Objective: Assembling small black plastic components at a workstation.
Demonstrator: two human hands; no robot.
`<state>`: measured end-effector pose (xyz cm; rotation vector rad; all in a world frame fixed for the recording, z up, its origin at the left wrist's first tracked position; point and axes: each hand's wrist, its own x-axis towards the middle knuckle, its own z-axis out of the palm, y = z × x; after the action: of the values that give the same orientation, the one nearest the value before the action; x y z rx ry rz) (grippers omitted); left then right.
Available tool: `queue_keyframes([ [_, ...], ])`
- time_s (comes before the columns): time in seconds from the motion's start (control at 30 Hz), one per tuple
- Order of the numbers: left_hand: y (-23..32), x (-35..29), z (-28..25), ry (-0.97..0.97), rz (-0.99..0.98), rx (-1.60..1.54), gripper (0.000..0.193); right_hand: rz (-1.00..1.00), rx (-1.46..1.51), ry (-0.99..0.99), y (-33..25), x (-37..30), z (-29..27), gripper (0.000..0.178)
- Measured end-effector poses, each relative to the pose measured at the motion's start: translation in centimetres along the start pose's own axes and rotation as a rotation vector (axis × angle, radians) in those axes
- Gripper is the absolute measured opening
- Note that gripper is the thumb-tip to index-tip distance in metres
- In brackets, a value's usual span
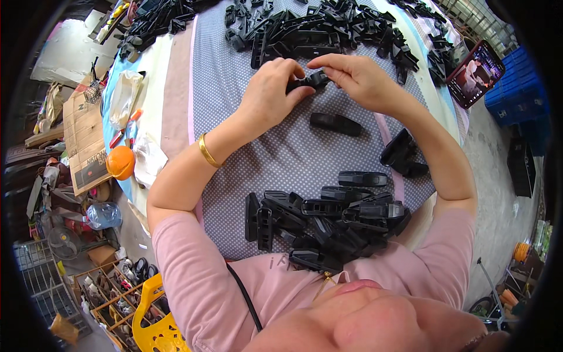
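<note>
Over the far middle of the cloth-covered table, my left hand [268, 91] is closed around a small black plastic part [317, 78], its thumb along the near side. My right hand [365, 83] meets the part's right end with thumb and index finger pinched together; whether something tiny sits between those fingertips is hidden. Just below the hands, a single long black plastic piece [335, 124] lies on the cloth. Further right, by my right forearm, rest some more black parts [403, 155]. Close to my body is a heap of similar black plastic pieces [328, 217].
A large spread of black parts [299, 35] covers the table's far side. A lit phone [476, 73] stands at the right edge. On the left edge lie an orange fruit [120, 162], a crumpled white bag [150, 161] and an orange-tipped tool [136, 115]. Blue crates [517, 88] stand beyond, right.
</note>
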<state>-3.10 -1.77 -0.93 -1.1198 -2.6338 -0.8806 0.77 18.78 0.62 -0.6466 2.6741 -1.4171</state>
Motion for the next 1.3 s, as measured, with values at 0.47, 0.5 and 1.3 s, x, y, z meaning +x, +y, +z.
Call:
queue_keyframes([
  [0.47,-0.1,0.1,-2.1,-0.16,-0.145,-0.117,0.026,-0.293,-0.518,0.203,1.7,-0.1,-0.6,0.026],
  [0.5,-0.2,0.2,-2.1,-0.143,-0.137,-0.143,0.025,-0.294,-0.517,0.203,1.7,-0.1,-0.8,0.026],
  [1.3,-0.1,0.7,0.4,0.065,0.204,-0.088,0.043,-0.289,-0.645,0.361,3.6,2.0,0.6,0.032],
])
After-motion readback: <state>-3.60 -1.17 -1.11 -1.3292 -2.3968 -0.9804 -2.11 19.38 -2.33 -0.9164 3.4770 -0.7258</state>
